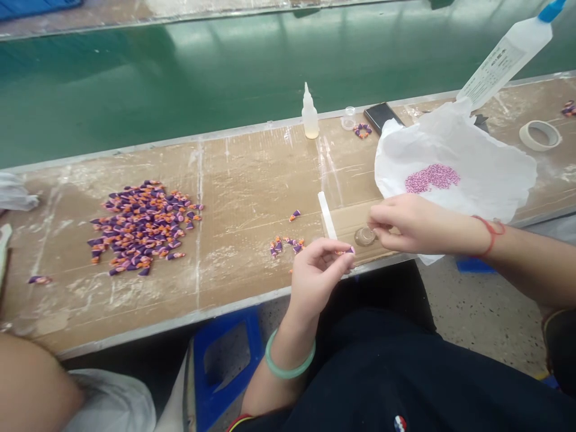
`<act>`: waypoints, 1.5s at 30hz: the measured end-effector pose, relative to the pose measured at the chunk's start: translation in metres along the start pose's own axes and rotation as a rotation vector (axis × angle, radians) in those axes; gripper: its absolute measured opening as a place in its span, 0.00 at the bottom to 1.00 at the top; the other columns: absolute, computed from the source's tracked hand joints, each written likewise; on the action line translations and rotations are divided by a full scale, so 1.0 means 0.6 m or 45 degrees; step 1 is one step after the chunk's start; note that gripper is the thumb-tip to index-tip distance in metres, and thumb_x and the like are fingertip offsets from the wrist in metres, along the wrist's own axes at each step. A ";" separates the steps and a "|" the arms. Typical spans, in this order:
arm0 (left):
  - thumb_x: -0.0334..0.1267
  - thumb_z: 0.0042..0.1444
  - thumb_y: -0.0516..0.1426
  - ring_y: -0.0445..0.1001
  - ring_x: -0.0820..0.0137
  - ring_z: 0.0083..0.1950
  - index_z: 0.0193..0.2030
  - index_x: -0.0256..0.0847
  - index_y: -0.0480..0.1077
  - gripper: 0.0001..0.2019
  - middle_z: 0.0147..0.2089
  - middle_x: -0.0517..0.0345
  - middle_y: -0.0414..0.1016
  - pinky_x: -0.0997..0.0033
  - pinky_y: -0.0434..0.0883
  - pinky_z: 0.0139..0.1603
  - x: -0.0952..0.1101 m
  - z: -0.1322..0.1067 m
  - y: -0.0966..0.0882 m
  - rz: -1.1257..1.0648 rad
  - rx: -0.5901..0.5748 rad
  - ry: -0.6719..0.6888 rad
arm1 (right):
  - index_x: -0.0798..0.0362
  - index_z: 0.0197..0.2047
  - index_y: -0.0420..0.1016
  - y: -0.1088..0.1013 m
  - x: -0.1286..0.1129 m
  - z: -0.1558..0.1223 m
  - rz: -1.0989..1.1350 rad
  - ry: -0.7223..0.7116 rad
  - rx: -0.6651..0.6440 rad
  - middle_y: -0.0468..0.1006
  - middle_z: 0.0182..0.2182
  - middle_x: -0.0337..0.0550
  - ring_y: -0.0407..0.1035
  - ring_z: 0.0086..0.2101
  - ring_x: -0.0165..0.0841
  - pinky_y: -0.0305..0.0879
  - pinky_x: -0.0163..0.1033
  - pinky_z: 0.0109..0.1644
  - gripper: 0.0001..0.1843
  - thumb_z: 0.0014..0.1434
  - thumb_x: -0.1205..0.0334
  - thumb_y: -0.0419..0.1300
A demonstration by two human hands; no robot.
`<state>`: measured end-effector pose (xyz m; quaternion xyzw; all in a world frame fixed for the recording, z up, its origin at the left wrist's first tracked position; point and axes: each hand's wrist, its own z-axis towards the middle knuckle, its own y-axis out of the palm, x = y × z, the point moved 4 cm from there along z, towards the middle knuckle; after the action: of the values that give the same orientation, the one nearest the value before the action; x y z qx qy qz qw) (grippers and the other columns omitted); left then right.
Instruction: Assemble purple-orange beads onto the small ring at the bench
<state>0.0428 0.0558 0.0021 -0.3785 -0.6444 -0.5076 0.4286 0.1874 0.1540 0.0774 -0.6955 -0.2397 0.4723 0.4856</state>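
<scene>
Between the fingertips of my left hand [317,273] is a small purple and pink figurine [350,250], mostly covered by the fingers. My right hand [402,225] is closed in a pinch right beside a small round clear dish [364,236]; whatever its fingertips hold, if anything, is hidden. A flat white stick [327,215] lies just past my left hand. A few purple and orange figurines [294,215] lie loose to the left of that stick. Beyond my right hand, tiny pink beads [432,178] are heaped on crumpled white paper [490,165].
A big pile of purple and orange figurines [144,228] covers the table's left part. At the back edge stand a dropper bottle [310,114], a clear cap [348,118] and a black phone [382,116]. A large bottle [508,60] leans by a tape roll [540,135]. Another person's arm [31,384] is lower left.
</scene>
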 end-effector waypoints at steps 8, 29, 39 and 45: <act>0.32 0.51 0.69 0.82 0.73 0.29 0.36 0.42 0.80 0.06 0.32 0.60 0.82 0.78 0.81 0.31 0.021 -0.016 0.027 -0.257 -0.051 0.223 | 0.54 0.33 0.65 -0.003 -0.034 -0.027 0.910 0.159 -0.034 0.67 0.24 0.35 0.58 0.25 0.25 0.55 0.31 0.27 0.11 0.66 0.58 0.53; 0.28 0.54 0.67 0.82 0.71 0.34 0.38 0.42 0.80 0.07 0.36 0.56 0.83 0.75 0.81 0.34 0.040 -0.048 0.041 -0.064 -0.081 0.482 | 0.56 0.30 0.69 -0.019 -0.070 -0.048 0.726 -0.013 0.151 0.72 0.23 0.34 0.61 0.23 0.22 0.56 0.26 0.26 0.05 0.59 0.68 0.56; 0.33 0.55 0.67 0.82 0.68 0.35 0.39 0.42 0.81 0.05 0.35 0.54 0.83 0.71 0.80 0.37 0.048 -0.058 0.039 0.244 -0.053 0.541 | 0.55 0.26 0.68 -0.036 -0.083 -0.048 0.520 -0.016 0.015 0.65 0.18 0.31 0.54 0.19 0.21 0.48 0.28 0.22 0.07 0.55 0.67 0.56; 0.30 0.54 0.67 0.82 0.69 0.37 0.40 0.45 0.81 0.08 0.36 0.56 0.84 0.71 0.80 0.39 0.052 -0.060 0.039 0.312 0.000 0.610 | 0.54 0.26 0.67 -0.039 -0.087 -0.047 0.469 0.066 -0.012 0.66 0.18 0.32 0.55 0.19 0.22 0.48 0.30 0.23 0.08 0.56 0.65 0.56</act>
<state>0.0599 0.0270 0.0432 -0.3227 -0.4739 -0.5271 0.6272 0.1927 0.1098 0.1228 -0.7418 -0.0980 0.5340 0.3937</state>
